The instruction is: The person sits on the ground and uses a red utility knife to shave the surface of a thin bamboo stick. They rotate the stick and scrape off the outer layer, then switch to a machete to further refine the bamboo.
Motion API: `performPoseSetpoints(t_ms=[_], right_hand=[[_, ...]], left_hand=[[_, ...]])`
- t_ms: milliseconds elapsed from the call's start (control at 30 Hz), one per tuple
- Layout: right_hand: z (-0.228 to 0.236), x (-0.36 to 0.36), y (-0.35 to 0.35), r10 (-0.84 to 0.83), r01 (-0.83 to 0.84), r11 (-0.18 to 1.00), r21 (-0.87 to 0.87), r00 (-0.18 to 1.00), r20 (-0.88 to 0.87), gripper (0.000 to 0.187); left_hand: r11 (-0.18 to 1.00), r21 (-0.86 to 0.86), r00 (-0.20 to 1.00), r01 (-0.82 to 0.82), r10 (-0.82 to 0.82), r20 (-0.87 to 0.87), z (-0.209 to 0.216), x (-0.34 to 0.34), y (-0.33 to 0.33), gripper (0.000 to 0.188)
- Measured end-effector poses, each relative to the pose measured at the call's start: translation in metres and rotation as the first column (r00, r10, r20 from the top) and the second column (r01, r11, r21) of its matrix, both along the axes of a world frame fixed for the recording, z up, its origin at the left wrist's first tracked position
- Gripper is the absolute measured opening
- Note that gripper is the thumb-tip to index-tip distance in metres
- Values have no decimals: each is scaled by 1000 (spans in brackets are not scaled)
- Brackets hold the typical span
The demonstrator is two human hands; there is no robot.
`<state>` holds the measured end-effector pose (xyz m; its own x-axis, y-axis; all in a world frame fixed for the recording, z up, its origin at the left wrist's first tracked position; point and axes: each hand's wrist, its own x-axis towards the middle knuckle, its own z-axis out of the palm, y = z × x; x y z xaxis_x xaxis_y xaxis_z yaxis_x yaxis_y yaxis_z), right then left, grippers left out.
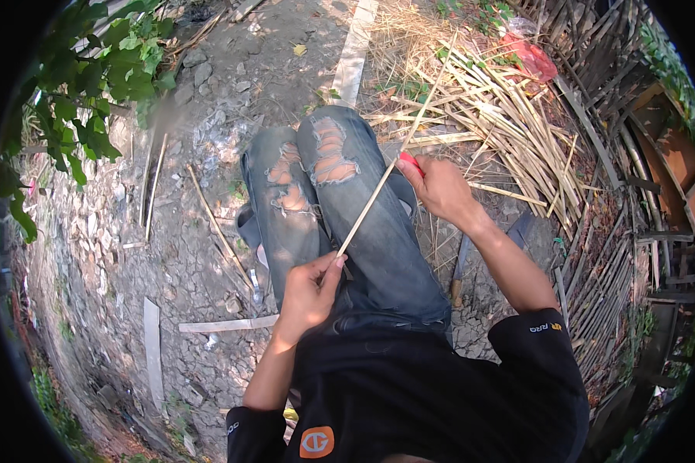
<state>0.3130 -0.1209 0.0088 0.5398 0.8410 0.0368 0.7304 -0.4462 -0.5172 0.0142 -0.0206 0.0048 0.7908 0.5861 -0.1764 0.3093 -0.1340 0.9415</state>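
A long, thin bamboo strip point(368, 205) slants across my thighs, from near my lap up to the far right. My left hand point(307, 297) pinches its near end between thumb and fingers. Farther along, my right hand point(440, 189) is closed round a small red thing point(411, 160), which lies against the strip. Most of that red thing is hidden in my fingers, so its kind and any blade cannot be made out. Beyond the right hand, the strip's far end reaches over a heap of pale split bamboo strips point(510, 127) on the ground.
A knife with a wooden handle point(456, 293) lies right of my legs, beside a dark flat blade point(520, 229). Loose sticks point(220, 228) and flat slats point(153, 351) lie on cracked soil at left. A stick fence point(606, 282) borders the right; leaves point(93, 77) hang upper left.
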Motion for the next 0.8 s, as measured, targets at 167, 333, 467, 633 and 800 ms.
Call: performPoseSetpoints(t_ms=[167,333,467,633,800], right_hand=[[10,-44,-5,158,-158,985,-69,987,2,54],[3,-18,-5,166,-166,985,39,986,8,53],[1,-41,-9,173,-173,985,24,985,-16,55],[2,-46,-5,145,-143,988,-51,989,32,55],[8,4,-4,-35,36,998,58,999,-25,57]], left_hand=[[998,-60,1000,-30,30,-1,-4,-8,0,26],[996,-87,999,-26,28,20,-9,-5,0,26],[982,-189,1000,-1,-2,-15,-11,-9,4,28],[937,-350,1000,-12,7,-16,-12,-7,7,31],[961,-278,1000,-8,10,5,-7,-14,3,30]])
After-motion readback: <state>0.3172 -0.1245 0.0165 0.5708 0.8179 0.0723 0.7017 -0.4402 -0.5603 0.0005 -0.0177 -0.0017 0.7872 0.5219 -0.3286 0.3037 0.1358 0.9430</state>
